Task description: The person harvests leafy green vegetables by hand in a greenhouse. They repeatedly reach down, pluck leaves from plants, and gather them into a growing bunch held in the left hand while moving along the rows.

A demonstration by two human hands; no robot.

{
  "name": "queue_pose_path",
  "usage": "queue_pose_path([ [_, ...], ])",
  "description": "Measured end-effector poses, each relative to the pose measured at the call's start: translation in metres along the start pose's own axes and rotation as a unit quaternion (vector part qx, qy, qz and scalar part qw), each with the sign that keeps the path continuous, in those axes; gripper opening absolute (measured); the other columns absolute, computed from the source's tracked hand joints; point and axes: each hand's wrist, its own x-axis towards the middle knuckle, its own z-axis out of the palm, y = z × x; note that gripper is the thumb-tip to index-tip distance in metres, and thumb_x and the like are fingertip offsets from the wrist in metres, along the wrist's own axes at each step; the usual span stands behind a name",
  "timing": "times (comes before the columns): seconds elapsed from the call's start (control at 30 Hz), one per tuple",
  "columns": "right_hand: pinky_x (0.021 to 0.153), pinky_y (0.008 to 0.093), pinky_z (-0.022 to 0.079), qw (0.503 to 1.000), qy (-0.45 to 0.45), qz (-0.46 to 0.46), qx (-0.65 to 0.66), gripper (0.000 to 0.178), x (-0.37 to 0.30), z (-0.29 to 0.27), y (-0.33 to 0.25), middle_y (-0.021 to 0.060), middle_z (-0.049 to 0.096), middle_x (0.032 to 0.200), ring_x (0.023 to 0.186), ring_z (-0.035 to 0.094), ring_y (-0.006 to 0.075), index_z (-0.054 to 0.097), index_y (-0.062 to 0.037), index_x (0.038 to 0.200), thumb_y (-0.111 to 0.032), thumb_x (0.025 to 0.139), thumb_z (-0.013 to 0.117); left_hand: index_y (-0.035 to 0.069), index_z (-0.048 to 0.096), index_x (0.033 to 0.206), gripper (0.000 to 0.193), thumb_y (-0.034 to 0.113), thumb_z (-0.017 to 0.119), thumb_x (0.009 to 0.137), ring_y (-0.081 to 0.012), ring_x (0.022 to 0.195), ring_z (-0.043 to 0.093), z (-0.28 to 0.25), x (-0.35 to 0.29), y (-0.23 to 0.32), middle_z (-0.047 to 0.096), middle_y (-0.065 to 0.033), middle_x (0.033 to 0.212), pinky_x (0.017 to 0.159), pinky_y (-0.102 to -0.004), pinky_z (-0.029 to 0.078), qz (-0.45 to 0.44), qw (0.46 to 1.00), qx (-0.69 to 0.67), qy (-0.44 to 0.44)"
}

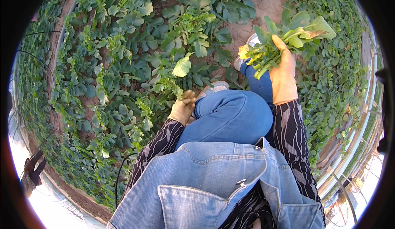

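My right hand (pixel 283 74), in a yellow-orange glove, is raised and closed around a bunch of cut leafy greens (pixel 288 37) with pale stems and broad leaves. My left hand (pixel 183 107), in the same kind of glove, reaches down to the left of my bent knee and grips the base of a leafy plant (pixel 175 78) growing in the bed. My knees in blue jeans (pixel 230 115) are folded in a crouch between the hands. A denim jacket (pixel 205 179) fills the lower middle.
Dense rows of low green leafy plants (pixel 115 64) cover the ground on the left and right. A strip of bare brown soil (pixel 267 10) runs ahead past my grey shoe (pixel 212 89). Metal greenhouse rails (pixel 349 155) curve along the right edge.
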Motion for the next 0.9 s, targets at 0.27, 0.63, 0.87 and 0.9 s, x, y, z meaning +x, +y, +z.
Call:
queue_pose_path([
  [0.27,0.075,0.0371,0.056,0.999,-0.005,-0.008,-0.033,0.034,0.005,0.002,0.006,0.0076,0.066,0.104,0.086,0.066,0.0224,0.061,-0.0033,0.114,-0.005,0.082,0.071,0.008,0.068,0.103,0.030,-0.005,0.047,0.085,-0.0094,0.071,0.058,-0.029,-0.038,0.050,0.069,-0.0040,0.097,0.057,-0.0215,0.045,0.234,0.927,0.172,0.239],
  [0.63,0.075,0.0374,0.056,0.998,-0.007,-0.033,-0.054,0.035,0.002,0.011,0.012,0.0082,0.067,0.101,0.086,0.066,0.0232,0.062,-0.0035,0.114,-0.007,0.081,0.072,-0.001,0.065,0.111,0.024,0.012,0.056,0.094,-0.0102,0.084,0.060,-0.031,0.007,0.100,0.070,-0.0079,0.100,0.077,-0.0261,0.049,0.372,0.810,0.398,0.216],
  [0.87,0.071,0.0383,0.057,0.998,-0.013,-0.033,-0.053,0.034,-0.001,0.016,0.010,0.0082,0.067,0.100,0.084,0.066,0.0233,0.062,-0.0033,0.113,-0.006,0.081,0.073,0.007,0.061,0.120,0.030,0.012,0.046,0.094,-0.0226,0.103,0.060,-0.101,0.076,0.116,0.066,-0.0074,0.112,0.088,-0.0334,0.046,0.182,0.948,0.259,-0.017],
  [0.9,0.071,0.0383,0.057,0.998,-0.003,-0.032,-0.054,0.034,0.000,0.016,0.011,0.0082,0.067,0.100,0.084,0.066,0.0232,0.062,-0.0033,0.113,-0.006,0.081,0.073,0.009,0.059,0.121,0.029,0.013,0.046,0.095,-0.0222,0.104,0.059,-0.111,0.084,0.116,0.064,-0.0058,0.114,0.089,-0.0355,0.046,0.198,0.936,0.275,-0.094],
])
